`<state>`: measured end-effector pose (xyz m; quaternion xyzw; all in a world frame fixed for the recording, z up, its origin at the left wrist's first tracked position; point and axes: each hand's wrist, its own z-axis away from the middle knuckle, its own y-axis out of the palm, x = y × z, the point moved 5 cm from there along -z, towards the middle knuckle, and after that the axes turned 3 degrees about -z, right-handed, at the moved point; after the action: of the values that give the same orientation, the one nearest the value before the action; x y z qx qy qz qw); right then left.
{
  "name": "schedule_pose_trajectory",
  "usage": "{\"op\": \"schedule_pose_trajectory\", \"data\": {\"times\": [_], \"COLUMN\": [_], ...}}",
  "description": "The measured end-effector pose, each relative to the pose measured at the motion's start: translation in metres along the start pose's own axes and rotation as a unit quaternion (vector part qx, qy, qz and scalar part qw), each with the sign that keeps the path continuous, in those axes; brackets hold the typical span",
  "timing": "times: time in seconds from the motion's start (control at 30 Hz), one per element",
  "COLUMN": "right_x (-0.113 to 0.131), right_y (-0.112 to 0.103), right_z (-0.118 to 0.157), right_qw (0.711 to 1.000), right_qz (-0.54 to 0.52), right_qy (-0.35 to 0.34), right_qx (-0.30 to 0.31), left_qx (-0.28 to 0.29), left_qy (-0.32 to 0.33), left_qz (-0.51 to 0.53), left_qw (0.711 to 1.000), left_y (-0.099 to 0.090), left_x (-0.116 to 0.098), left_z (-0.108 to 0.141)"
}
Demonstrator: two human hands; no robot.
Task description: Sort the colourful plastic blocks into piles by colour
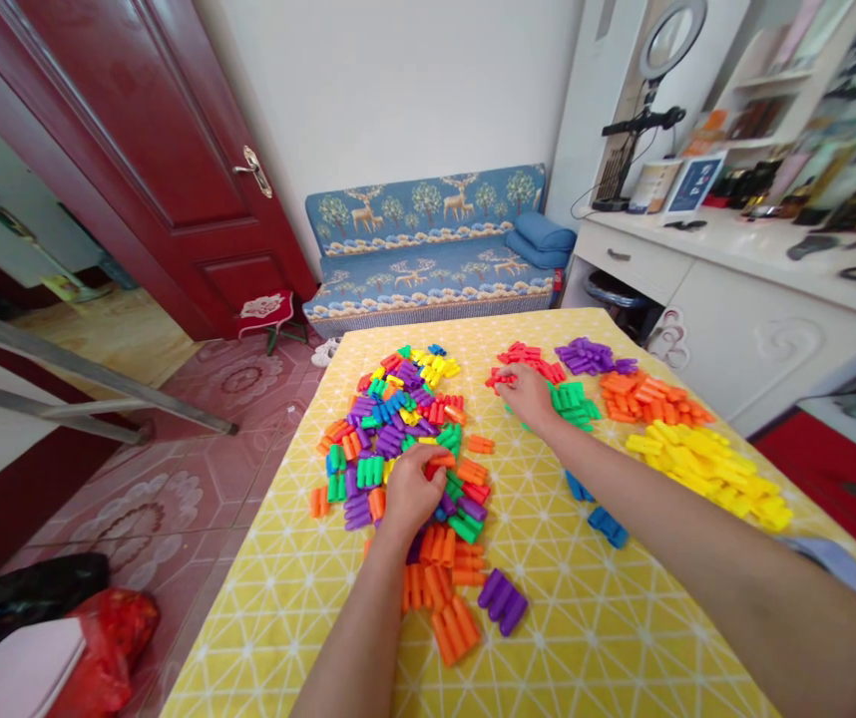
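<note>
Bare cloth [525,479] between mixed pile [390,414] and green pieces [576,404].

Table [263,608] yellow, white geometric lines. Mixed pile [390,424]: purple, green, orange, blue, yellow, red. Sorted piles: red, green, purple, orange, yellow, blue (all solid colours). Sofa [428,239] blue, deer-and-tree print. Door [174,130] dark red. Wall [398,90] white. Floor tiles [248,379] pinkish red, pale ornate pattern.
</note>
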<state>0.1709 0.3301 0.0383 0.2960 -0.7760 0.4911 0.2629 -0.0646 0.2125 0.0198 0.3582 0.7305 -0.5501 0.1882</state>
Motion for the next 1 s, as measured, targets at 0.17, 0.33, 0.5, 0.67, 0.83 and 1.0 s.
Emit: {"op": "schedule_pose_trajectory", "data": {"times": [0.17,0.33,0.5,0.67,0.83,1.0], "right_x": [-0.017,-0.03,-0.026,-0.001,0.026,0.037], "right_y": [-0.002,0.007,0.011,0.018,0.029,0.028], "right_z": [-0.048,-0.052,-0.04,0.007,0.086,0.131], "right_qw": [0.993,0.988,0.988,1.0,0.99,0.985], "right_qz": [0.114,0.137,0.148,0.016,-0.1,-0.119], "right_qy": [0.041,0.063,0.042,-0.014,-0.083,-0.08], "right_qx": [-0.015,-0.018,-0.006,-0.008,0.054,0.097], "left_qx": [0.009,0.01,0.009,0.008,0.007,0.009], "left_qy": [-0.011,-0.021,-0.029,-0.032,-0.037,-0.05], "left_qz": [0.006,0.003,0.009,0.007,-0.004,0.004], "left_qw": [1.0,1.0,0.999,0.999,0.999,0.999], "left_y": [0.0,0.0,0.0,0.0,0.001,0.002], "left_x": [-0.001,0.0,0.0,0.003,0.005,0.009], "left_z": [0.0,0.0,0.0,-0.001,0.0,0.001]}}
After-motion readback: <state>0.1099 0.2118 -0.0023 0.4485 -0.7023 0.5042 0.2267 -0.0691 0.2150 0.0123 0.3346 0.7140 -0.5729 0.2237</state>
